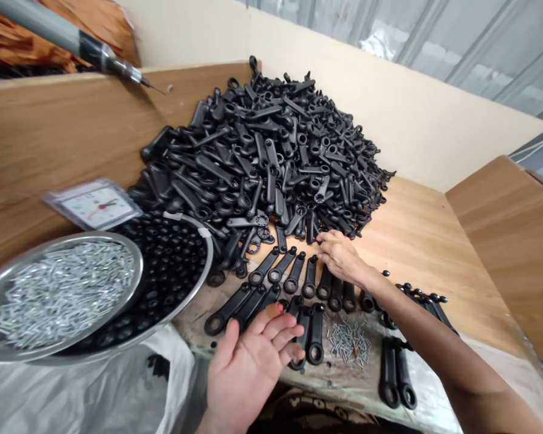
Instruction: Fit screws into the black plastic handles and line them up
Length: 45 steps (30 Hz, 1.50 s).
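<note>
A large heap of black moulded arms (262, 157), each with ring-shaped ends, covers the back of the wooden table (425, 241). Rows of the same black arms (294, 271) lie side by side in front of it. My right hand (339, 256) rests at the heap's front edge, fingers bunched over the arms there; whether it holds one is hidden. My left hand (253, 361) is palm up with fingers apart, holding nothing, its fingertips beside a black arm (315, 334). A small pile of silver screws (349, 343) lies on the table to its right.
A steel bowl of silver pins (63, 295) overlaps a steel bowl of small black parts (167, 265) at the left. A dial gauge (95, 205) leans behind them. A white plastic bag (90, 392) hangs at the front. Wooden boards (63, 138) wall the table, and a grey-handled tool (81, 42) projects at top left.
</note>
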Tool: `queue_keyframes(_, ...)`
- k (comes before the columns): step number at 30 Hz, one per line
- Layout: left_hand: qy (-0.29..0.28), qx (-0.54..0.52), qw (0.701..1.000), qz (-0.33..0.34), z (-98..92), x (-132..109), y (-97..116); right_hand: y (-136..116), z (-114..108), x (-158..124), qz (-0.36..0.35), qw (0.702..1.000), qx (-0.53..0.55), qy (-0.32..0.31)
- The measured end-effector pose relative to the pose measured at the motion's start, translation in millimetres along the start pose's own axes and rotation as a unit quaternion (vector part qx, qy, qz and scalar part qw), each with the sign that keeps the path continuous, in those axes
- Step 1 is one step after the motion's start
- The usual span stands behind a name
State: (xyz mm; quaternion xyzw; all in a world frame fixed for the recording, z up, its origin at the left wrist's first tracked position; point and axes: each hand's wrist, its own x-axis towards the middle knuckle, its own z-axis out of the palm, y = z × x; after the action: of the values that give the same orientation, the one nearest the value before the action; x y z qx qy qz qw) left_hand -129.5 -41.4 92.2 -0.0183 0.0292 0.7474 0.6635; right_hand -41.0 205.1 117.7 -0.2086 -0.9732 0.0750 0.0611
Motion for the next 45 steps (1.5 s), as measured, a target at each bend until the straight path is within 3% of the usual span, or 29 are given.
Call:
queue_keyframes(5, 0.002, 0.026, 0.999, 0.024, 1.9, -0.9, 11.5, -3.2, 1.2, 8.1, 0.031, 0.996, -0.033, -0.072)
queue_keyframes(14, 0.024, 0.050, 0.998, 0.026, 0.3, -0.3, 10.8, -1.9, -0.6, 13.6, 0.048, 0.991, -0.049, -0.118)
queue_keyframes(21, 0.036, 0.071, 0.996, 0.033, -0.8, -1.8, 5.2, -1.6, 3.7, 17.2, 0.048, 0.992, -0.056, -0.101)
queue_keyframes(25, 0.048, 0.086, 0.995, 0.027, -0.3, -2.7, 2.8, -3.1, -4.9, 13.0, 0.054, 0.993, -0.051, -0.089)
queue_keyframes(29, 0.059, 0.095, 0.993, 0.027, -0.5, -9.1, 1.3, -7.4, -24.3, -28.9, 0.035, 0.996, -0.014, -0.081)
queue_keyframes(32, 0.074, 0.101, 0.992, 0.013, -0.4, -12.9, -0.3, -21.2, -30.9, -84.2, -0.014, 0.989, 0.050, -0.135)
queue_keyframes(35, 0.087, 0.104, 0.991, -0.010, 1.8, -13.1, -6.4, -40.8, -22.5, -135.7, -0.016, 0.983, 0.009, -0.184)
queue_keyframes(37, 0.095, 0.108, 0.989, -0.028, 4.2, -11.5, -13.4, -50.0, -12.1, -157.3, -0.008, 0.983, -0.052, -0.173)
queue_keyframes(45, 0.141, 0.127, 0.974, -0.125, 2.3, -0.8, -48.0, -44.2, 9.0, -171.7, -0.034, 0.992, -0.059, -0.105)
